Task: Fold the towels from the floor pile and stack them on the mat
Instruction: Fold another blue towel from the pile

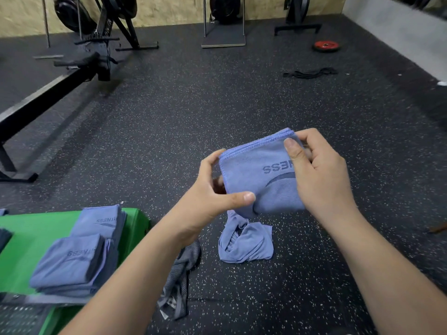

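Folded blue towel (256,175): centre-right of frame, held in the air above the speckled floor (169,131); stitched hem uppermost, slanting from lower left to upper right; printed lettering upside down to the camera.

Left hand (212,197): grip pinching the towel's left edge; thumb pressed on the lower front corner, fingers curled round the upper left corner and behind.

Right hand (316,170): grip pinching the upper right corner; thumb flat on the front face, fingers mostly hidden behind the cloth.

Green mat (36,233): lower left of frame, well apart from the held towel, down and to the left of it; left hand the nearer.

Stack of folded towels (72,259): on the mat; second stack (101,221) just behind, overlapping it.

Floor pile: crumpled blue towel (244,240) directly below the held one; grey towel (181,274) beside the left forearm, partly hidden.

Judged next: carry down-left to the stack.
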A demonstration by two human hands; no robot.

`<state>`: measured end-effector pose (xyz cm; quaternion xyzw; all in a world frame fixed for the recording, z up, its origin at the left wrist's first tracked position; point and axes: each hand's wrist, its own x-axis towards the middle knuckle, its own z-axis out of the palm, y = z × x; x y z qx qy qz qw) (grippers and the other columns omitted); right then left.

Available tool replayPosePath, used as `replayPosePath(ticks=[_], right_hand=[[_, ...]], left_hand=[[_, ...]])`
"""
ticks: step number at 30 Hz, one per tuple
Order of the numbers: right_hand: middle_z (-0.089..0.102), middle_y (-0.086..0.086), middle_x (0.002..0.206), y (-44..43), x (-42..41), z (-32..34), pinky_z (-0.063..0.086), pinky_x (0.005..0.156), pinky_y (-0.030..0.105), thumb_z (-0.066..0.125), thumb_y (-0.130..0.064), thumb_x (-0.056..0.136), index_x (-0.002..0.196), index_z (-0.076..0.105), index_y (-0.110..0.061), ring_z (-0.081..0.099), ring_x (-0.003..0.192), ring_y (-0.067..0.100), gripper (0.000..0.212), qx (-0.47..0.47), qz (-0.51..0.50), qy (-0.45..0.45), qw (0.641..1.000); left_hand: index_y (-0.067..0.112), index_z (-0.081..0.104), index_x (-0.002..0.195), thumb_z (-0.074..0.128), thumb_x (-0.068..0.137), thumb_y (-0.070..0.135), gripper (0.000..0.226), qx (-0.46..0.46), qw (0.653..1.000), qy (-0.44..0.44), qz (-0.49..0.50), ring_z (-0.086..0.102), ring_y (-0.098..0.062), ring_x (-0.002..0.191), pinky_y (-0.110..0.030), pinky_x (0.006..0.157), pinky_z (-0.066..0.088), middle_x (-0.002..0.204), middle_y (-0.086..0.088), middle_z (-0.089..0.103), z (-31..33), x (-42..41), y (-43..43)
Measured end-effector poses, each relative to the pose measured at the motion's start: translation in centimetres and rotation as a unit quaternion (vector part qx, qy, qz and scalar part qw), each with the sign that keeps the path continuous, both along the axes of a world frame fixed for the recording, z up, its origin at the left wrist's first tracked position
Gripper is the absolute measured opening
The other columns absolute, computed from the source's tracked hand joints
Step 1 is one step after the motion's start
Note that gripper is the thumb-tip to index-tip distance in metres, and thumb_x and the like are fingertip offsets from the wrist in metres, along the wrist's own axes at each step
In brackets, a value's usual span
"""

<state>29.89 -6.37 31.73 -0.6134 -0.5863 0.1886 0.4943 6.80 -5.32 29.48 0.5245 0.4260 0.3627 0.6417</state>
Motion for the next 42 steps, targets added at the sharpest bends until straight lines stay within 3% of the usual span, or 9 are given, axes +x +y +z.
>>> replayPosePath(ticks=[3,9,14,18,21,26,31,36,42], right_hand=[[0.069,-0.002,0.079,0.4,0.4,-0.1,0.045,0.067,0.031,0.056,-0.043,0.111,0.103,0.062,-0.025,0.061,0.073,0.015,0.021,-0.004,-0.039,0.023,0.999],[0.074,0.001,0.082,0.9,0.4,-0.9,0.053,0.076,0.047,0.058,-0.048,0.107,0.101,0.063,-0.027,0.068,0.081,0.024,0.023,-0.037,-0.070,0.068,0.994],[0.074,-0.004,0.082,1.0,0.9,-0.6,0.052,0.075,0.041,0.061,-0.045,0.107,0.100,0.065,-0.025,0.068,0.080,0.020,0.021,-0.035,-0.084,0.069,0.993],[0.073,-0.002,0.080,1.2,1.2,-0.7,0.051,0.074,0.042,0.061,-0.044,0.106,0.099,0.065,-0.024,0.066,0.077,0.021,0.022,-0.032,-0.088,0.073,0.993],[0.072,-0.001,0.078,1.1,1.1,-0.7,0.047,0.069,0.039,0.061,-0.045,0.106,0.099,0.065,-0.025,0.063,0.072,0.018,0.022,-0.034,-0.082,0.069,0.994],[0.068,0.000,0.073,1.0,0.8,-0.8,0.043,0.064,0.035,0.062,-0.042,0.107,0.096,0.064,-0.023,0.057,0.067,0.014,0.022,-0.039,-0.068,0.064,0.995],[0.065,0.004,0.070,0.8,0.6,-0.7,0.042,0.063,0.034,0.062,-0.042,0.107,0.100,0.065,-0.023,0.052,0.061,0.013,0.021,-0.065,-0.031,0.018,0.997],[0.056,-0.009,0.060,0.4,-0.5,-0.9,0.036,0.055,0.026,0.063,-0.043,0.106,0.100,0.065,-0.024,0.049,0.057,0.011,0.020,-0.081,0.009,-0.013,0.997],[0.069,0.010,0.074,0.5,-2.7,0.4,0.048,0.070,0.044,0.062,-0.047,0.107,0.101,0.065,-0.030,0.062,0.072,0.032,0.018,-0.058,0.067,0.044,0.995]], left_hand=[[0.062,0.024,0.153,0.103,0.066,0.022,0.124,0.051,0.997,0.048,0.034,0.073,-0.031,0.119,-0.045,0.105,0.060,0.130,-0.014,0.069,-0.5,0.6,-0.5],[0.044,0.034,0.144,0.099,0.073,0.009,0.102,0.136,0.984,0.099,0.066,0.075,-0.009,0.106,-0.029,0.088,0.062,0.126,0.007,0.069,-1.2,3.0,-2.9],[0.031,0.048,0.133,0.087,0.084,0.004,0.068,0.147,0.980,0.110,0.071,0.061,-0.030,0.084,-0.063,0.087,0.057,0.107,-0.009,0.072,-1.5,2.2,-1.6],[0.030,0.046,0.136,0.083,0.088,0.000,0.068,0.169,0.976,0.137,0.028,0.054,-0.027,0.081,-0.065,0.083,0.053,0.098,-0.005,0.069,-1.3,0.9,-0.7],[0.037,0.036,0.142,0.081,0.088,-0.003,0.081,0.190,0.965,0.181,-0.009,0.054,-0.035,0.077,-0.057,0.080,0.054,0.098,0.001,0.069,-1.2,0.4,-0.6],[0.047,0.031,0.148,0.082,0.085,-0.004,0.096,0.202,0.940,0.269,-0.057,0.064,-0.006,0.082,-0.020,0.075,0.050,0.106,0.017,0.066,-1.1,-0.2,-0.2],[0.045,0.050,0.137,0.067,0.091,-0.002,0.068,0.185,0.926,0.326,-0.039,0.070,-0.008,0.096,-0.036,0.083,0.061,0.120,0.019,0.065,-2.4,-0.7,0.0],[0.043,0.060,0.131,0.068,0.100,0.041,0.032,0.059,0.977,0.172,0.111,0.073,-0.011,0.110,-0.033,0.092,0.056,0.117,0.016,0.074,-2.8,1.1,-0.2],[0.029,0.078,0.129,0.051,0.095,0.083,0.069,-0.264,0.961,-0.076,0.023,0.067,-0.028,0.126,-0.054,0.118,0.045,0.136,-0.007,0.075,-2.0,2.3,-1.0]])
